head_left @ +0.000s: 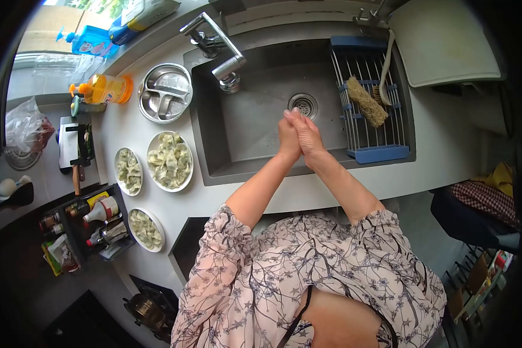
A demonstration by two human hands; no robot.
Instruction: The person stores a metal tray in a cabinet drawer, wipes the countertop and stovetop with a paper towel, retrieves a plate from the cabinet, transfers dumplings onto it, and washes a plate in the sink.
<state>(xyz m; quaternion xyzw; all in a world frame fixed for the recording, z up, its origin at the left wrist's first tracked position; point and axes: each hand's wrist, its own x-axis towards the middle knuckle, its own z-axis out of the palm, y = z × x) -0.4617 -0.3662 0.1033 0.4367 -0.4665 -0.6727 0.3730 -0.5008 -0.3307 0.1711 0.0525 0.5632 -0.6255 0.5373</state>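
My left hand (289, 139) and my right hand (309, 134) are clasped together above the near part of the grey sink (249, 124). The right hand's fingers lie closed over the left hand, whose fingers are partly hidden. No object shows between the palms. Just beyond the fingertips is the round drain (303, 106). The chrome faucet (229, 64) stands at the back left of the sink, its spout pointing down. I cannot make out any running water.
A blue-ended rack (379, 154) with a loofah (365, 101) and a brush (387, 66) spans the sink's right side. Left are a divided steel plate (165, 93), dishes of dumplings (169, 161) (128, 171) (146, 229), and an orange soap bottle (110, 89). A white board (446, 43) stands right.
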